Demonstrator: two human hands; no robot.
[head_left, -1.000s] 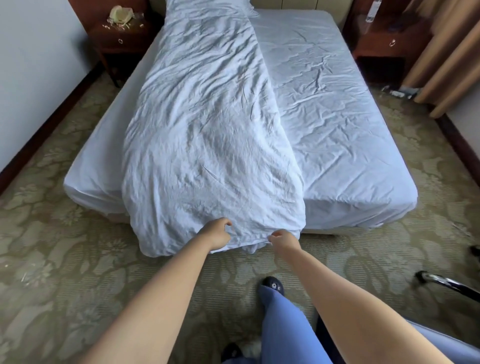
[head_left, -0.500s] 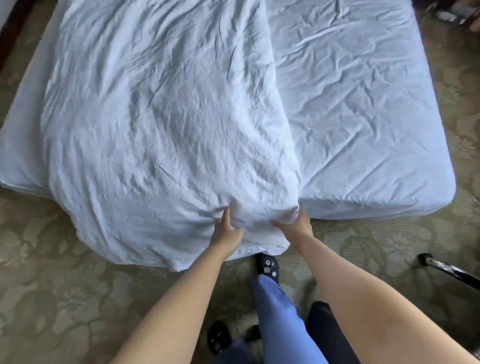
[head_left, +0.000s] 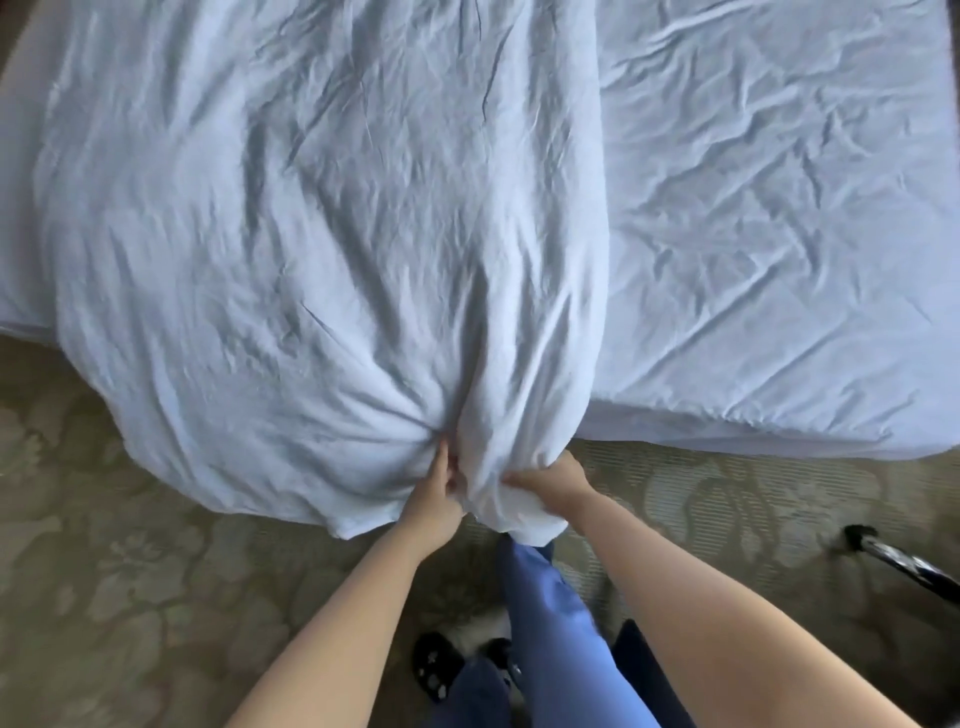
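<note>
From the head camera, the left hand (head_left: 435, 501) grips the near end of the white duvet (head_left: 322, 249), its fingers (head_left: 448, 467) curled into a deep fold where the cloth gathers. Just to the right of them, the right hand (head_left: 557, 483) clutches the same bunched end. Its fingers are buried in the fabric (only the knuckles and the back of the hand show). A thick wad of cloth sits between the two hands, and a loose corner droops just below the fingers toward the carpet (head_left: 130, 571).

Beyond the fingers, the duvet stretches away along the bed, wrinkled, with creases fanning out from the grip. To the right of the fingers and further off lies the bare sheet of the mattress (head_left: 779, 234), whose near edge runs just beyond the right hand.

Below the hands are a blue trouser leg (head_left: 550, 613) and a dark slipper (head_left: 434, 667). Well off to the right of the fingers, a black metal bar (head_left: 904, 561) lies on the carpet.
</note>
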